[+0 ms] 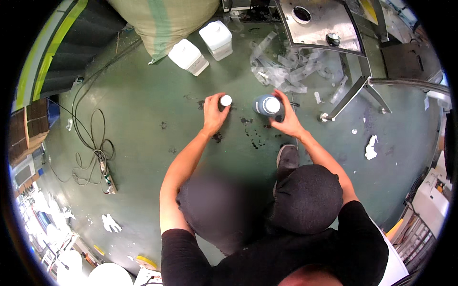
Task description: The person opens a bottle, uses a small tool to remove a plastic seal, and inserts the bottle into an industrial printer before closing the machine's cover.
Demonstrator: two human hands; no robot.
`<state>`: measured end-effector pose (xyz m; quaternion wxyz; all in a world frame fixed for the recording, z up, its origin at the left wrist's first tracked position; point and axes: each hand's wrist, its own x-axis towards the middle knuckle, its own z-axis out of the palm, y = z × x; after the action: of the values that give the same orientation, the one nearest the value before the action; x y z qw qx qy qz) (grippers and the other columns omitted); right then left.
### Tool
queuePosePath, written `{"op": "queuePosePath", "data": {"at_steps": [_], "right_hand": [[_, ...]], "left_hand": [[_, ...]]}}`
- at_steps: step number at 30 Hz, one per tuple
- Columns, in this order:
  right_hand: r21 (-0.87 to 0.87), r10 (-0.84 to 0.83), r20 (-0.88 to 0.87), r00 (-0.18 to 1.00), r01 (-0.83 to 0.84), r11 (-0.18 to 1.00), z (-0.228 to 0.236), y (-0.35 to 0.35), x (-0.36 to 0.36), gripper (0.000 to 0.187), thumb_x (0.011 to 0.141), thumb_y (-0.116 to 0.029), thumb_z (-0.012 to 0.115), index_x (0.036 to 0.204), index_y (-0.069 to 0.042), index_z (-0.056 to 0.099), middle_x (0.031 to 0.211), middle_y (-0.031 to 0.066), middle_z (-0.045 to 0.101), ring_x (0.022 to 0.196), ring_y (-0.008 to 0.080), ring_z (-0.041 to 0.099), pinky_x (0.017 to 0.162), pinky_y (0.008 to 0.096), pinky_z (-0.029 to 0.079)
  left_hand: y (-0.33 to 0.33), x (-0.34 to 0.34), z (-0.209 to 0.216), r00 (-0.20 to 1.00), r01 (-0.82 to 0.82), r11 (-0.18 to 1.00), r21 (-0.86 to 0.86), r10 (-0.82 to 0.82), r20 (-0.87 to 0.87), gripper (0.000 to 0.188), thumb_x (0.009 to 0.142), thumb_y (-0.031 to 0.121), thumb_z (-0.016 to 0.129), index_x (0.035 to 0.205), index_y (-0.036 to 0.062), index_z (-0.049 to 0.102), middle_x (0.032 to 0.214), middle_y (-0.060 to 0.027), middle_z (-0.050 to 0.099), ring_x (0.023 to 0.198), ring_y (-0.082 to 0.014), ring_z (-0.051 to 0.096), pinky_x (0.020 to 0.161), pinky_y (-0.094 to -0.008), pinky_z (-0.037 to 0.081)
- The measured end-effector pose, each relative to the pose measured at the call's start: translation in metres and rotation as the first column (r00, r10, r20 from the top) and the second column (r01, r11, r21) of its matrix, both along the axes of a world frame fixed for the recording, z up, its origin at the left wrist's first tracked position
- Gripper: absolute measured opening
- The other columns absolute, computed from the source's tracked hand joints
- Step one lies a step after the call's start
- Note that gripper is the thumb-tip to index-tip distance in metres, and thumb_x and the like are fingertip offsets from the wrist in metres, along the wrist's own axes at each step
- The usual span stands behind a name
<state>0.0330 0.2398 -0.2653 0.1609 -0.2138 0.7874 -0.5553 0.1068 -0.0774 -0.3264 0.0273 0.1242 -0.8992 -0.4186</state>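
My left hand (214, 110) is closed round a small dark container with a round white cap (226, 100); the fingers cover most of its body. To the right, my right hand (287, 117) curves its thumb and fingers round a blue-grey bottle (262, 104) with a white cap on top. Both things are low over the green floor, a short gap apart. From above I cannot tell whether either one rests on it. Dark wet spots (255, 143) mark the floor between and below my hands.
Two white jugs (188, 57) stand ahead by a large woven sack (164, 21). Crumpled clear plastic strips (286, 66) lie beside a metal-framed stand (355, 93). Black cables and a power strip (109, 178) stretch across the left floor. White scraps (370, 148) lie right.
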Motion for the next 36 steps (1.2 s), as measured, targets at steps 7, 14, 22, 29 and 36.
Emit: {"op": "queuePosePath", "data": {"at_steps": [7,14,22,29,36], "right_hand": [[0.536,-0.042,-0.305,0.951,0.208,0.818,-0.031,0.062,-0.028,0.043,0.092,-0.011,0.076,0.133,-0.003,0.065,0.130,0.0186,0.064,0.121,0.0425,0.059,0.105,0.0523,0.050],[0.612,0.130,-0.343,0.930,0.117,0.782,-0.050,0.065,-0.035,0.020,0.098,-0.014,0.075,0.111,-0.004,0.064,0.118,0.0193,0.059,0.113,0.0428,0.058,0.098,0.0520,0.048],[0.204,-0.064,0.310,0.948,-0.001,0.979,-0.008,0.088,-0.010,0.015,0.116,-0.017,0.059,0.119,-0.004,0.054,0.094,0.0096,0.072,0.081,0.0231,0.069,0.076,0.0374,0.057],[-0.099,-0.078,0.559,0.826,0.159,0.982,0.081,0.080,-0.005,0.017,0.118,-0.018,0.057,0.132,-0.009,0.053,0.095,-0.0035,0.058,0.075,0.0036,0.049,0.062,0.0210,0.038],[0.245,-0.004,0.287,0.958,-0.069,0.967,0.142,0.069,-0.031,0.023,0.116,-0.022,0.061,0.128,-0.003,0.065,0.083,-0.0038,0.057,0.074,0.0081,0.050,0.064,0.0292,0.040]], "left_hand": [[0.011,-0.005,0.014,0.993,0.046,0.981,-0.186,-0.065,-0.098,0.078,0.082,0.023,0.091,0.150,0.0079,0.056,0.153,-0.0169,0.060,0.139,-0.0388,0.053,0.119,-0.0488,0.040],[0.061,-0.032,0.077,0.853,0.441,0.897,0.010,-0.416,-0.314,0.095,0.082,0.041,0.095,0.158,0.0056,0.049,0.162,-0.0188,0.053,0.151,-0.0414,0.048,0.125,-0.0529,0.037],[0.085,-0.044,0.082,0.875,0.476,0.850,0.224,-0.431,-0.221,0.091,0.081,0.039,0.098,0.154,0.0059,0.054,0.149,-0.0193,0.064,0.139,-0.0392,0.062,0.120,-0.0482,0.045],[0.087,-0.041,0.084,0.893,0.447,0.852,0.272,-0.411,-0.182,0.084,0.082,0.038,0.096,0.150,0.0070,0.057,0.145,-0.0158,0.066,0.137,-0.0371,0.063,0.118,-0.0490,0.047],[0.088,-0.039,0.081,0.891,0.443,0.869,0.222,-0.400,-0.213,0.085,0.083,0.040,0.095,0.151,0.0073,0.056,0.146,-0.0159,0.066,0.137,-0.0387,0.062,0.117,-0.0497,0.047]]}}
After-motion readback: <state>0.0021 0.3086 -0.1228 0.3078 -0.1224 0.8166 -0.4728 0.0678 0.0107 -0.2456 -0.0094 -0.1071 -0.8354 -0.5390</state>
